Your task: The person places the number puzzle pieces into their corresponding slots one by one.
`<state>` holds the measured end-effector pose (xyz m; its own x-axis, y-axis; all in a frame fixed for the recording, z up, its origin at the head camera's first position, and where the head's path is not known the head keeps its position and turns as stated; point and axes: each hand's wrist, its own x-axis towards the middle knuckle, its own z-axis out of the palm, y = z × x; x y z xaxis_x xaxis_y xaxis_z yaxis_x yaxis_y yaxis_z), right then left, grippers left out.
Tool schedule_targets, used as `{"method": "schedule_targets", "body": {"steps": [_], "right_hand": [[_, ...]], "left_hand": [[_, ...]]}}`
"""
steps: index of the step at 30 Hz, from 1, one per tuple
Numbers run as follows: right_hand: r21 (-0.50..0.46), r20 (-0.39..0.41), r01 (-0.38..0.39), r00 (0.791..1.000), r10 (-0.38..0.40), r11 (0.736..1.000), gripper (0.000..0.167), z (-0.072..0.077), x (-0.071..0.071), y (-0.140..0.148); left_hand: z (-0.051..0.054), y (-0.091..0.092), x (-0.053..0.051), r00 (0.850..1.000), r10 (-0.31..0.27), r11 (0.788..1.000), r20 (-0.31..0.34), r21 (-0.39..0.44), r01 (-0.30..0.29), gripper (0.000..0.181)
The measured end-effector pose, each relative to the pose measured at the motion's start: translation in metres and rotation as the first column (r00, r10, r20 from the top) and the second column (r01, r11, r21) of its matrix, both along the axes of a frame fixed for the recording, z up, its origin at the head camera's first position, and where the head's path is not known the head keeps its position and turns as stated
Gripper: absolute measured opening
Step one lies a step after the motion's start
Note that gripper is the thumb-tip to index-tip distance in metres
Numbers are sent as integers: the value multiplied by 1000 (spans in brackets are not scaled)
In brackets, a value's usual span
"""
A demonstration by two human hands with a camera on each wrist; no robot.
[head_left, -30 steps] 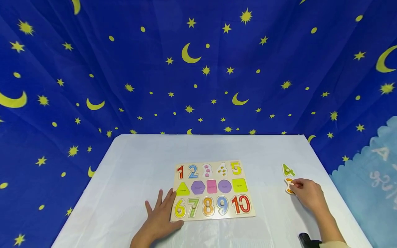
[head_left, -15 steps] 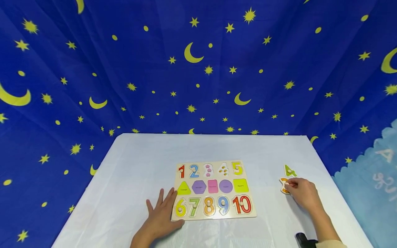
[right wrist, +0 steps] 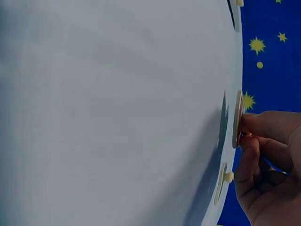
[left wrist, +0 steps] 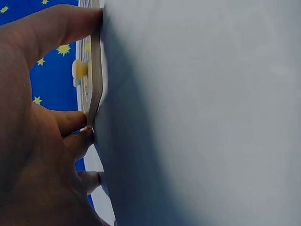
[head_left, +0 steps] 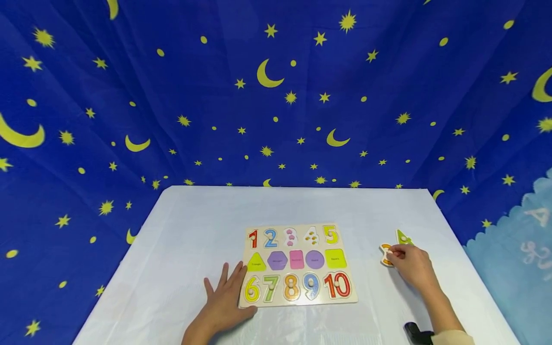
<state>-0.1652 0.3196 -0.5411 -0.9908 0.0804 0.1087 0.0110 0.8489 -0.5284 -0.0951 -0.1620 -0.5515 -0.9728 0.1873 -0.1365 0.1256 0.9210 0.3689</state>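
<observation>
A wooden number puzzle board (head_left: 297, 264) lies on the white table. My left hand (head_left: 224, 301) rests at its lower left corner, fingers spread along the left edge and thumb at the bottom edge. In the left wrist view the thumb and a finger touch the board's rim (left wrist: 96, 70). My right hand (head_left: 414, 267) pinches an orange number puzzle piece (head_left: 384, 256), apparently a 3, between thumb and fingers. The right wrist view shows this piece (right wrist: 237, 120) raised off the table. Just behind that hand lies a green number 4 piece (head_left: 400, 235), partly covered by it.
Knobbed numbers fill most of the board's slots; the 3 slot (head_left: 291, 237) and the 4 slot (head_left: 311, 236) show printed pictures. A blue star-patterned cloth (head_left: 276, 120) hangs behind the table (head_left: 207, 211). A black device (head_left: 416, 333) sits at the right wrist.
My right hand has moved left with the orange piece, away from beside the green 4 piece, and now covers part of the 4. The left hand has stayed on the board.
</observation>
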Motion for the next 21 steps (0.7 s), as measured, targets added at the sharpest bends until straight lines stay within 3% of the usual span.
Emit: {"method": "schedule_targets", "body": {"steps": [21], "right_hand": [[-14, 0, -27, 1000, 27, 1000, 24, 4, -16, -34]], "left_hand": [[0, -1, 0, 1000, -10, 1000, -3, -4, 10, 103]]}}
